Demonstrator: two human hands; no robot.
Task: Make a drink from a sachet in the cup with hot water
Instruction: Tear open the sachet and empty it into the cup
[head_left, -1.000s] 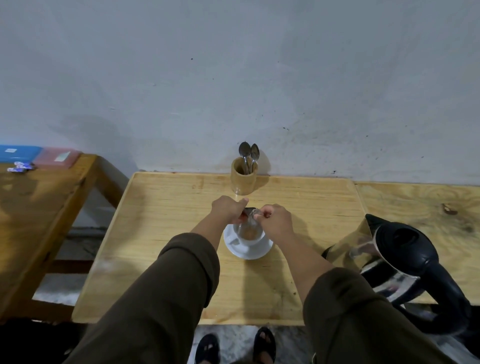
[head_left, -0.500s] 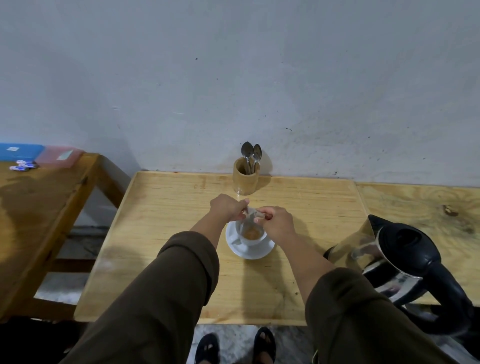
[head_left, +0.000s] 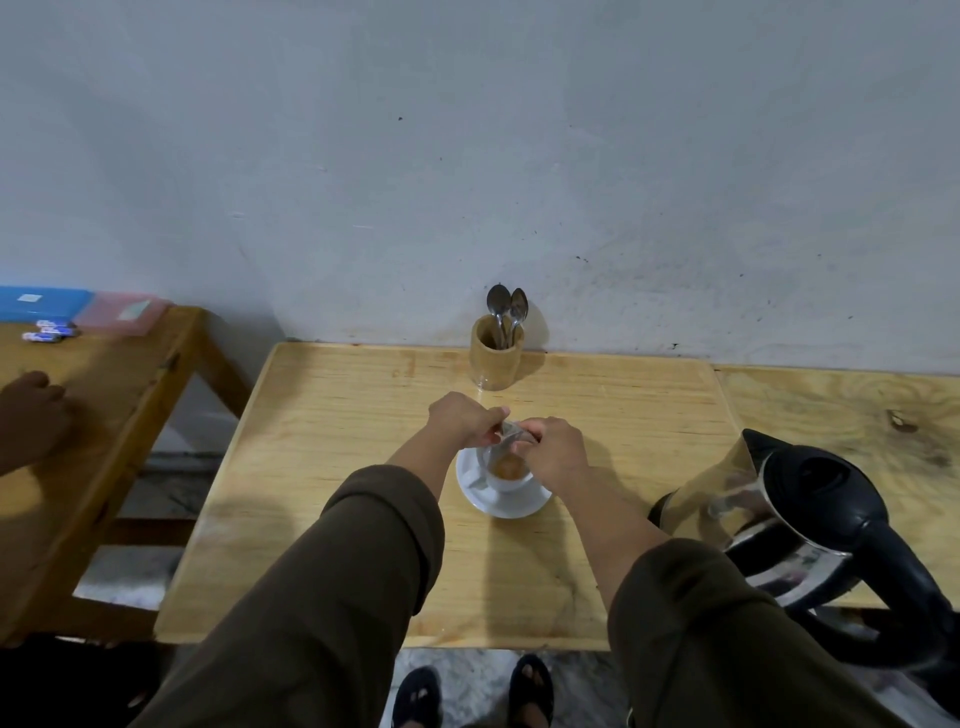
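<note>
Both hands are up over the white cup (head_left: 506, 474), which sits on a white saucer (head_left: 480, 496) in the middle of the light wooden table (head_left: 337, 441). The left hand (head_left: 460, 423) and the right hand (head_left: 553, 449) each pinch one end of the little sachet (head_left: 508, 432), so it hangs between them, right above the cup. Both hands are closed tight on it. There is already some brown powder in the bottom of the cup, so it looks like the sachet is being tipped out or shaken empty.

The sachet is thin, soft and very light. It bends and crinkles. I think it is best held by its 2 ends, just like now, with the open part pointing down. If it is squeezed in the middle, powder could get stuck inside or puff out onto the table.

The cup is small and hard and could break if it falls. It may slide on the smooth saucer, so it should be held steady by its side or handle. I cannot see the handle well.

The kettle (head_left: 800, 525) stands on the right, near the cup but not touching it. It is shiny and looks heavy, and if it is hot, only the black handle is safe to grab. No water is in the cup yet, as far as I can tell.

2 spoons (head_left: 506, 312) stand in a wooden holder (head_left: 493, 358) by the wall, ready for stirring
</note>
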